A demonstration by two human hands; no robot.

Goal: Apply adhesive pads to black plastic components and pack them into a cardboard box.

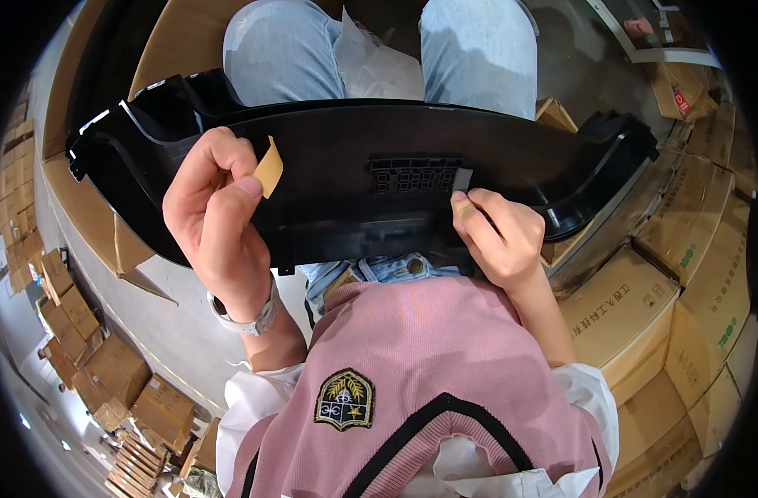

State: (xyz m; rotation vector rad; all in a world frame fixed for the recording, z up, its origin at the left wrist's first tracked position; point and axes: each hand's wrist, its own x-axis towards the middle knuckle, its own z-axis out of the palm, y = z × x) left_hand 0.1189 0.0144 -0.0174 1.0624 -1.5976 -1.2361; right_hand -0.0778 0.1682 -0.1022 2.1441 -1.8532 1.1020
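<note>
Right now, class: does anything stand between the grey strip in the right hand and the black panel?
Nothing visible does. The right hand pinches the grey strip against or just over the black panel, by the right end of its slotted grid. The left hand, with a yellow strip, is off to the left.

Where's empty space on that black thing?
The long black plastic panel looks bare between the curved yellow strip in the left hand and the rectangular black grid, and right of the grid, pictured above the right hand. Crowded: the grid's right end, where that hand pinches a flat grey piece.
</note>
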